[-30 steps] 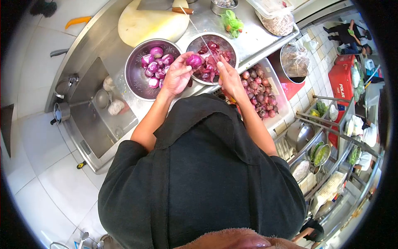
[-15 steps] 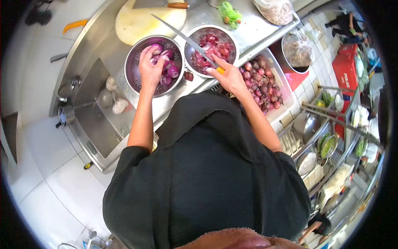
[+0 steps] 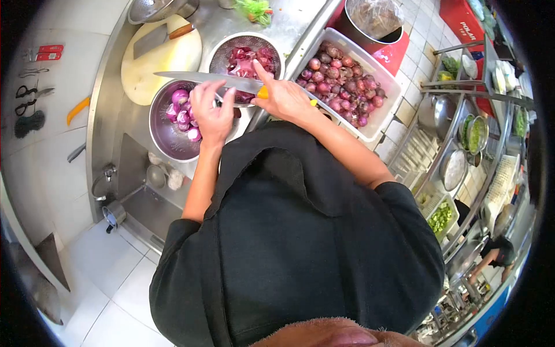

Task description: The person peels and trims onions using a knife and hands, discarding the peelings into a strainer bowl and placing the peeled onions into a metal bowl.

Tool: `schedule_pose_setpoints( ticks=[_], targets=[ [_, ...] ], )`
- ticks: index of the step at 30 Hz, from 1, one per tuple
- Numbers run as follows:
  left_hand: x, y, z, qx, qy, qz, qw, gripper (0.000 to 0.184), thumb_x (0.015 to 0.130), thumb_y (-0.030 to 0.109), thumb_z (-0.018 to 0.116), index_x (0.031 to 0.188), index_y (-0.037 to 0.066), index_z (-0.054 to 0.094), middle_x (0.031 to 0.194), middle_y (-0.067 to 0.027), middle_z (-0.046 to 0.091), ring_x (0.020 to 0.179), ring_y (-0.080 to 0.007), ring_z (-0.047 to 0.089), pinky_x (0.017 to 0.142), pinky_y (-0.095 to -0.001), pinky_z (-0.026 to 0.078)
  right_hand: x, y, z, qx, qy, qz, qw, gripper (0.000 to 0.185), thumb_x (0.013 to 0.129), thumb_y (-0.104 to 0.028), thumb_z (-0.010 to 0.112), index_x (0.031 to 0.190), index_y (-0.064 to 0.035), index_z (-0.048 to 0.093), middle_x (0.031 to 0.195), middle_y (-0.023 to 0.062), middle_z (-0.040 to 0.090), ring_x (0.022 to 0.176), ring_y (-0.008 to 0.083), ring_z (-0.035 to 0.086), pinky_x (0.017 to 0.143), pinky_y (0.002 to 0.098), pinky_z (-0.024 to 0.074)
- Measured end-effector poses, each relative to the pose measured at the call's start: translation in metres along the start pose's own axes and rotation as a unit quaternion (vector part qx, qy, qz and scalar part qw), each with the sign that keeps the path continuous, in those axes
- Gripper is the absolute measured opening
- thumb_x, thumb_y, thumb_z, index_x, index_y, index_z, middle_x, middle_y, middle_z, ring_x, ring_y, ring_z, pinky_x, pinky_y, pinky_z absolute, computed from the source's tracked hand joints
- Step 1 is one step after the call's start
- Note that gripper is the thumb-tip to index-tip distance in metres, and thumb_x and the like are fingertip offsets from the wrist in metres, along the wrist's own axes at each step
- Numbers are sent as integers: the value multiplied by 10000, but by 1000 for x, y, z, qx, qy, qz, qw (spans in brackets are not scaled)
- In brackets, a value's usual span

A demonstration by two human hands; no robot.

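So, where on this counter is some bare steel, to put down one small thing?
Between the cutting board, green produce and peelings colander; also right of the produce, toward the onion crate. It is crowded around the colander and onion bowl, where knife, left hand and right hand meet.

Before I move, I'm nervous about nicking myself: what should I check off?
1. Knife held in the right hand: ok.
2. Left hand well away from the blade: not ok, fingers appear right by it.
3. Underside of the left hand free of the edge: cannot tell, hidden from above.
4. Peeled onions inside their bowl: ok.
5. Cleaver resting on the cutting board: ok.
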State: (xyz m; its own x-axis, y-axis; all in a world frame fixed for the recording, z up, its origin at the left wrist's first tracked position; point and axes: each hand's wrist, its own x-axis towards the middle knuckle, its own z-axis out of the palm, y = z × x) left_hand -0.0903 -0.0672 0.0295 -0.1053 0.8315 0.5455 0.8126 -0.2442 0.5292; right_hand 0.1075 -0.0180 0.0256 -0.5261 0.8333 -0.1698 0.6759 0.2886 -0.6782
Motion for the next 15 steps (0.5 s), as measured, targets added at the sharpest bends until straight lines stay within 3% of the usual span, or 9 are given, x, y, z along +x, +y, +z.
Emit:
schedule_pose_setpoints(
  ticks=[2,6,8,10,12,15],
  targets=[
    [14,12,0,73,-81,-2,994,338,791,233,770,1100,105,725,1040,-111,620,1012,-303,561,915,-432,405,-2,-1,-2,-14,-14,4,1000,927,830,-324,726,1565,-116,200,892,267,695,836,427,691,794,513,542],
    [32,10,20,130,-144,46,980,269,814,261,751,1058,149,754,1012,-66,663,1021,-261,587,937,-468,367,-5,13,10,-15,22,-56,998,930,814,-332,746,1553,-86,236,842,258,691,805,422,691,768,506,547],
    [37,2,26,144,-207,27,967,170,841,282,738,978,191,782,1002,-3,730,1004,-214,625,975,-444,341,-6,9,2,0,-20,-37,999,1003,827,-327,745,1578,-105,119,896,267,680,852,431,676,770,522,537],
    [42,-9,30,162,-229,37,959,155,852,288,726,972,209,783,995,-9,737,1001,-211,635,981,-474,339,-9,13,-1,3,-14,-39,999,986,830,-324,739,1573,-92,134,917,272,678,874,433,673,782,527,531],
    [50,-13,32,226,-234,34,945,155,857,270,701,915,150,778,987,-54,732,992,-266,630,940,-488,356,-11,20,-1,40,-6,-22,999,978,831,-322,735,1569,-80,142,941,271,677,889,440,667,796,528,524],
    [70,-22,34,324,-311,6,893,207,880,215,622,1015,137,758,1128,-106,695,1122,-309,578,940,-513,372,-18,36,-8,85,13,9,996,876,840,-302,694,1549,-81,229,958,277,677,909,447,663,823,529,522]
  ],
)
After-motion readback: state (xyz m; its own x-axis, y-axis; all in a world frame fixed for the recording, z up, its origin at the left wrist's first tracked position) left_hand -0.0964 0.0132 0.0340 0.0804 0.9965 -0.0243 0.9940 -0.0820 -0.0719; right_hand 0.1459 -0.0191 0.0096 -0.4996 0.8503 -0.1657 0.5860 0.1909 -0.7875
